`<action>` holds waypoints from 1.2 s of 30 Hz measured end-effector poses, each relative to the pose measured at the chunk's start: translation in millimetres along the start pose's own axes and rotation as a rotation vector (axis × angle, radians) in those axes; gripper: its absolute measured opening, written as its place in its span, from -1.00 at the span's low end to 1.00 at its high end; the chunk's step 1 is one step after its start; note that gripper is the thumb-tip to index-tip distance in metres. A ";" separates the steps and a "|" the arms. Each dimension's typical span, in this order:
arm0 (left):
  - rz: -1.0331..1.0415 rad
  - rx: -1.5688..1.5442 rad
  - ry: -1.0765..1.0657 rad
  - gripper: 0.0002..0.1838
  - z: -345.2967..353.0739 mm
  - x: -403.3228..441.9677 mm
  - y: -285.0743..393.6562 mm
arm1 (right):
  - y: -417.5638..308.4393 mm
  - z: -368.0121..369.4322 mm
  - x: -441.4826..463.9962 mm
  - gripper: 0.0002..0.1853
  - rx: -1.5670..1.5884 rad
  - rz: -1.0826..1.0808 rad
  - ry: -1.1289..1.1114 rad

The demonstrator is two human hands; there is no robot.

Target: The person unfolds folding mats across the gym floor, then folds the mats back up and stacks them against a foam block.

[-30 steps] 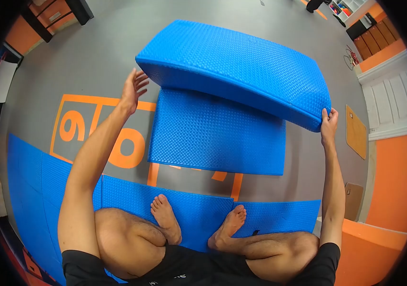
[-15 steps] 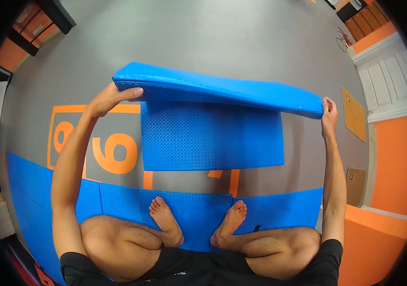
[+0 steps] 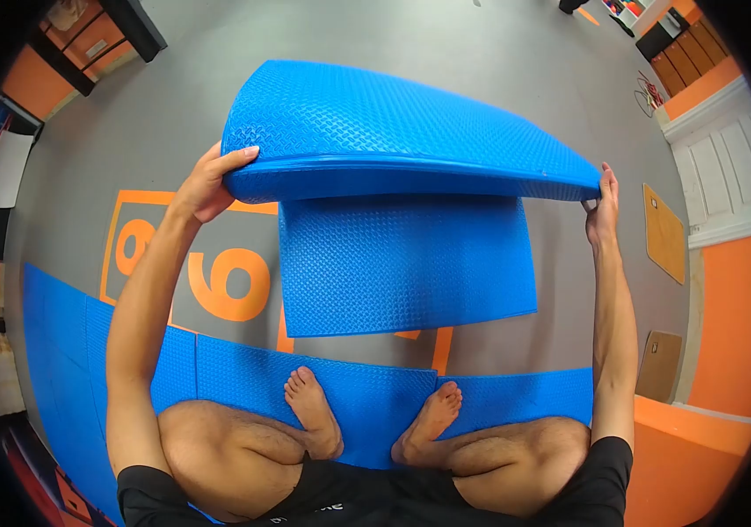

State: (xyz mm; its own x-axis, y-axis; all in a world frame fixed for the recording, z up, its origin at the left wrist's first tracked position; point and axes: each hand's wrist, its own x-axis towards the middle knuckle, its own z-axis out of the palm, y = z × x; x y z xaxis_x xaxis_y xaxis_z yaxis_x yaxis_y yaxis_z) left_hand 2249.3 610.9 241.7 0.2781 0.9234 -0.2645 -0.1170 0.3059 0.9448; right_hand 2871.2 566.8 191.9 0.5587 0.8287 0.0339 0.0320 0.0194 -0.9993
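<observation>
A thick, bendable blue textured mat (image 3: 384, 119) is held up in front of me, its right end narrower and lower. My left hand (image 3: 211, 180) grips its left edge, thumb on top. At the right corner, my right hand (image 3: 603, 204) holds the mat between thumb and fingers. Beneath and nearer to me is a flat blue panel (image 3: 406, 263) with the same texture; its far edge is hidden by the held mat, so I cannot tell whether the two are joined.
Blue mats (image 3: 375, 395) line the floor under my bare feet. Orange numbers and lines (image 3: 230, 284) mark the grey floor (image 3: 322, 35). To the right are a white door (image 3: 718, 176) and two brown boards (image 3: 663, 233). A black frame (image 3: 134, 26) stands at the upper left.
My left hand was open beside the mat a second ago and now grips its left end. The mat dipped toward me, then tilted so its broad upper face shows again. My right hand kept hold.
</observation>
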 end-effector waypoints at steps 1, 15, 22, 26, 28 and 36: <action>0.019 -0.037 0.020 -0.29 -5.2 1.8 -4.2 | 3.3 4.2 2.9 -0.19 -0.044 -0.002 -0.016; 0.299 -0.267 0.407 -0.59 -83.0 52.1 -45.6 | 81.5 122.5 -95.4 0.02 -1.016 -0.511 -1.054; 0.313 -0.139 0.840 -0.64 -133.1 55.1 -102.1 | 139.4 106.7 -157.9 0.12 -1.293 -0.449 -1.486; 0.348 -0.026 0.961 -0.65 -168.7 48.2 -117.3 | 137.0 104.2 -183.3 0.21 -1.543 -0.547 -1.447; 0.332 0.039 1.040 -0.66 -176.9 46.4 -122.2 | 130.1 107.1 -179.1 0.12 -1.620 -0.545 -1.460; 0.115 -0.011 1.027 -0.67 -229.9 8.2 -159.6 | 167.3 75.2 -97.2 -0.14 -1.919 -0.408 -1.156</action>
State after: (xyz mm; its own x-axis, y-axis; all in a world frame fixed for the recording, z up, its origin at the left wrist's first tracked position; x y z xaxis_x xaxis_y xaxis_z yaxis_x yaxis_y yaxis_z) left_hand 2051.1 623.0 44.4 -0.6828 0.6983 -0.2150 -0.1016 0.2006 0.9744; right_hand 2759.9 531.5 20.2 -0.2166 0.7988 -0.5613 0.8700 0.4188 0.2602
